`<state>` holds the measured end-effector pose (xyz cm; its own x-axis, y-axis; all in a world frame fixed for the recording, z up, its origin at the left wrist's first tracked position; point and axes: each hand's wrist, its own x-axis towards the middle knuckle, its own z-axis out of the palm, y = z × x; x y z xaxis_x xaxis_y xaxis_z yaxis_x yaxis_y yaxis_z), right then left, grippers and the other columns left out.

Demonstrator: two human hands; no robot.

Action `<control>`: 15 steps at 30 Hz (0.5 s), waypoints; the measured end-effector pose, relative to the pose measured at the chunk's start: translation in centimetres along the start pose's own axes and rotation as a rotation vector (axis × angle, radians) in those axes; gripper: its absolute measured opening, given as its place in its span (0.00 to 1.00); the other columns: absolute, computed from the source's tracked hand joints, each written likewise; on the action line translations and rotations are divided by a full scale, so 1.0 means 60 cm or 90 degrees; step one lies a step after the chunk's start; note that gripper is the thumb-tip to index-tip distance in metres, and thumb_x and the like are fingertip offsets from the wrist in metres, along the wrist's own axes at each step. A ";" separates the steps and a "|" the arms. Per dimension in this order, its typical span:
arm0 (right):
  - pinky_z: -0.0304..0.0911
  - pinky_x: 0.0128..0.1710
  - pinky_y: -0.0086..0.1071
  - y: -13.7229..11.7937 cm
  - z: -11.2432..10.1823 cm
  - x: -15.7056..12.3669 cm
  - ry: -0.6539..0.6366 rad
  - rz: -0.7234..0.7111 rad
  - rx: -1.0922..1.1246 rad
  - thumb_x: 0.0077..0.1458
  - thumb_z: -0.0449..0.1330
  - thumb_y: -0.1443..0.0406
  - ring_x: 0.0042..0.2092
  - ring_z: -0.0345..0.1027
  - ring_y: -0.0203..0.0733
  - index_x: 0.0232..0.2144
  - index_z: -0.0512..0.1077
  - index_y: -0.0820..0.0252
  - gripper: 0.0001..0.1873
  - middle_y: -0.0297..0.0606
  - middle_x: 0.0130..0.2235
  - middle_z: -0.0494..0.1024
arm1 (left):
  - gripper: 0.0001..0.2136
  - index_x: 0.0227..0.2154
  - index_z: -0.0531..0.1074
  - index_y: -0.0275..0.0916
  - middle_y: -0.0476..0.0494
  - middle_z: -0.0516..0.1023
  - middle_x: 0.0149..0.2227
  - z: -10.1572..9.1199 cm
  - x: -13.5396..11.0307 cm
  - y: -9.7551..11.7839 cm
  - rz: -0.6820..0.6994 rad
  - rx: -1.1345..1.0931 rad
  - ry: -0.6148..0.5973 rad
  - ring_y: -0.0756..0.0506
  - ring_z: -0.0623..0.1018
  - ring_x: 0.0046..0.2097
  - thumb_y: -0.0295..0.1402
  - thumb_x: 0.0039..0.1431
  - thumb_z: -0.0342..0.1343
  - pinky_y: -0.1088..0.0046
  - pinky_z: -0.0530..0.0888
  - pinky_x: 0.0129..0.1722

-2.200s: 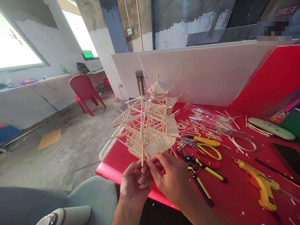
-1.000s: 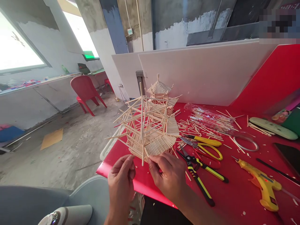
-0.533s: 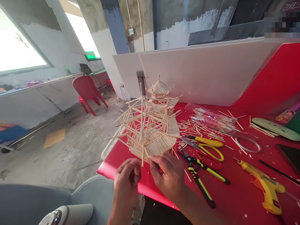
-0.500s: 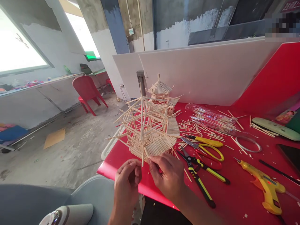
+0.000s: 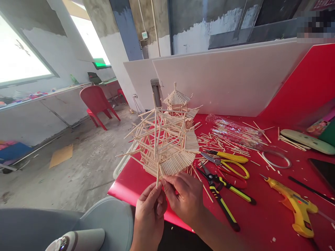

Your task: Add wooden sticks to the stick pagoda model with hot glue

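The left hand (image 5: 151, 209) is at the bottom centre of the frame, its thumb and fingers brought together at the lower end of the front stick (image 5: 157, 176); I cannot tell whether that grip has hold of it. The right hand (image 5: 184, 197), just beside it, has its thumb and forefinger pinched closed on the end of a short stick (image 5: 161, 170).

Both sticks slope down out of the near side of a house made of sticks (image 5: 156, 139), which stands in the middle of the frame, its upper part open framing and its lower roof covered in slats. Behind it rises a stick tower (image 5: 178, 97) with a pointed roof.

To the right, on the red bench (image 5: 253, 212), lie black-and-yellow cutters (image 5: 214, 179), scissors (image 5: 213, 159) with yellow handles and, toward the lower right, a yellow glue gun (image 5: 295, 202). Farther up are loose sticks (image 5: 222, 141) and a clear bag of sticks (image 5: 235, 132). White boards (image 5: 217, 80) stand across the back. At lower left a pale flask (image 5: 87, 238) lies on a grey round surface (image 5: 115, 216); a red chair (image 5: 95, 101) stands at upper left.
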<state>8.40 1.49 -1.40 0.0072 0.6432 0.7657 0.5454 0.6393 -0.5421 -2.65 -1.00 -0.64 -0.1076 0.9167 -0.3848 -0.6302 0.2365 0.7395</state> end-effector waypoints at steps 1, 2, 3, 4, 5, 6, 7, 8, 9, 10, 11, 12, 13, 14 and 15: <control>0.64 0.32 0.29 0.000 0.000 -0.001 0.001 0.001 0.002 0.60 0.60 0.69 0.30 0.72 0.35 0.36 0.74 0.59 0.03 0.34 0.27 0.78 | 0.19 0.15 0.67 0.35 0.56 0.63 0.15 0.003 0.000 0.000 -0.007 -0.009 -0.003 0.59 0.56 0.16 0.37 0.40 0.74 0.84 0.55 0.14; 0.64 0.33 0.29 0.000 0.000 -0.001 0.002 0.001 0.006 0.60 0.60 0.69 0.30 0.72 0.35 0.36 0.74 0.59 0.03 0.34 0.27 0.79 | 0.19 0.16 0.68 0.34 0.56 0.63 0.15 0.005 0.000 0.001 -0.016 -0.018 -0.003 0.59 0.56 0.16 0.37 0.39 0.75 0.84 0.54 0.13; 0.64 0.33 0.29 -0.001 0.000 -0.003 0.004 0.000 0.008 0.60 0.61 0.70 0.31 0.72 0.36 0.37 0.74 0.59 0.03 0.34 0.28 0.79 | 0.19 0.16 0.68 0.34 0.56 0.64 0.15 0.007 -0.001 0.001 -0.027 -0.027 -0.002 0.60 0.56 0.16 0.37 0.38 0.75 0.85 0.54 0.13; 0.64 0.34 0.30 -0.001 -0.001 -0.004 0.006 -0.003 0.007 0.60 0.61 0.70 0.31 0.72 0.36 0.37 0.74 0.59 0.03 0.34 0.29 0.79 | 0.19 0.16 0.69 0.34 0.56 0.65 0.15 0.008 -0.002 0.001 -0.039 -0.036 0.000 0.60 0.56 0.16 0.38 0.37 0.75 0.85 0.54 0.13; 0.64 0.34 0.30 -0.002 -0.002 -0.007 0.007 -0.009 0.003 0.59 0.61 0.70 0.31 0.72 0.36 0.38 0.73 0.58 0.04 0.34 0.29 0.79 | 0.20 0.16 0.69 0.34 0.55 0.65 0.16 0.009 -0.003 0.001 -0.052 -0.044 0.001 0.60 0.56 0.15 0.38 0.36 0.76 0.85 0.54 0.12; 0.63 0.33 0.31 -0.002 -0.004 -0.010 0.007 -0.016 -0.003 0.59 0.62 0.70 0.31 0.71 0.36 0.39 0.73 0.58 0.05 0.34 0.30 0.79 | 0.20 0.16 0.69 0.34 0.56 0.65 0.15 0.009 -0.005 0.001 -0.068 -0.050 0.001 0.60 0.56 0.15 0.38 0.35 0.76 0.86 0.54 0.12; 0.62 0.33 0.32 -0.003 -0.007 -0.013 0.002 -0.024 -0.012 0.58 0.62 0.70 0.30 0.71 0.36 0.39 0.72 0.58 0.06 0.34 0.30 0.79 | 0.21 0.15 0.68 0.34 0.56 0.65 0.15 0.009 -0.006 0.001 -0.088 -0.055 0.000 0.60 0.56 0.15 0.38 0.34 0.77 0.86 0.55 0.12; 0.61 0.32 0.32 -0.003 -0.010 -0.017 -0.004 -0.033 -0.019 0.58 0.63 0.70 0.30 0.70 0.37 0.40 0.72 0.58 0.07 0.33 0.30 0.79 | 0.22 0.15 0.67 0.34 0.56 0.64 0.14 0.008 -0.009 0.000 -0.111 -0.060 -0.001 0.60 0.56 0.15 0.39 0.32 0.77 0.86 0.55 0.12; 0.61 0.31 0.33 -0.003 -0.014 -0.022 -0.009 -0.042 -0.024 0.58 0.63 0.70 0.29 0.69 0.37 0.41 0.72 0.58 0.08 0.33 0.29 0.78 | 0.22 0.14 0.67 0.34 0.57 0.62 0.13 0.007 -0.011 0.000 -0.136 -0.065 -0.003 0.60 0.55 0.14 0.39 0.31 0.77 0.86 0.55 0.11; 0.60 0.31 0.33 -0.003 -0.018 -0.027 -0.011 -0.051 -0.028 0.58 0.63 0.70 0.28 0.68 0.37 0.42 0.71 0.59 0.09 0.33 0.28 0.78 | 0.23 0.13 0.66 0.35 0.57 0.61 0.12 0.007 -0.014 -0.001 -0.163 -0.070 -0.004 0.60 0.55 0.14 0.39 0.30 0.77 0.86 0.56 0.11; 0.59 0.30 0.33 -0.004 -0.023 -0.032 -0.010 -0.062 -0.034 0.58 0.63 0.70 0.28 0.68 0.37 0.43 0.71 0.59 0.10 0.33 0.28 0.77 | 0.23 0.13 0.67 0.35 0.58 0.60 0.11 0.007 -0.017 -0.001 -0.185 -0.075 -0.002 0.60 0.55 0.14 0.39 0.29 0.77 0.86 0.56 0.11; 0.59 0.29 0.33 -0.005 -0.027 -0.037 -0.007 -0.073 -0.045 0.58 0.63 0.70 0.27 0.67 0.37 0.43 0.71 0.60 0.10 0.33 0.28 0.77 | 0.22 0.13 0.67 0.35 0.58 0.60 0.11 0.008 -0.019 -0.002 -0.202 -0.077 0.000 0.60 0.55 0.13 0.39 0.29 0.77 0.86 0.57 0.11; 0.58 0.28 0.33 -0.007 -0.031 -0.041 -0.003 -0.087 -0.061 0.58 0.62 0.70 0.27 0.66 0.37 0.44 0.71 0.60 0.11 0.33 0.27 0.77 | 0.22 0.13 0.67 0.35 0.58 0.60 0.11 0.009 -0.022 -0.004 -0.213 -0.079 0.002 0.60 0.55 0.13 0.38 0.29 0.77 0.86 0.57 0.11; 0.57 0.28 0.34 -0.010 -0.035 -0.044 -0.003 -0.098 -0.080 0.58 0.62 0.70 0.26 0.66 0.37 0.44 0.71 0.61 0.11 0.33 0.27 0.77 | 0.22 0.13 0.67 0.34 0.58 0.60 0.11 0.011 -0.025 -0.005 -0.215 -0.080 0.005 0.60 0.55 0.13 0.38 0.29 0.77 0.86 0.57 0.11; 0.56 0.27 0.34 -0.012 -0.039 -0.045 -0.010 -0.103 -0.097 0.58 0.61 0.69 0.26 0.65 0.37 0.44 0.71 0.61 0.11 0.33 0.27 0.77 | 0.21 0.13 0.68 0.34 0.58 0.60 0.11 0.013 -0.027 -0.006 -0.213 -0.079 0.007 0.60 0.56 0.13 0.37 0.29 0.77 0.86 0.57 0.11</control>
<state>9.93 -1.71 -2.27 -0.1032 0.5448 0.8322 0.6587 0.6644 -0.3532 -1.64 -2.31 0.12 0.1127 0.7911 -0.6012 -0.7207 0.4816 0.4987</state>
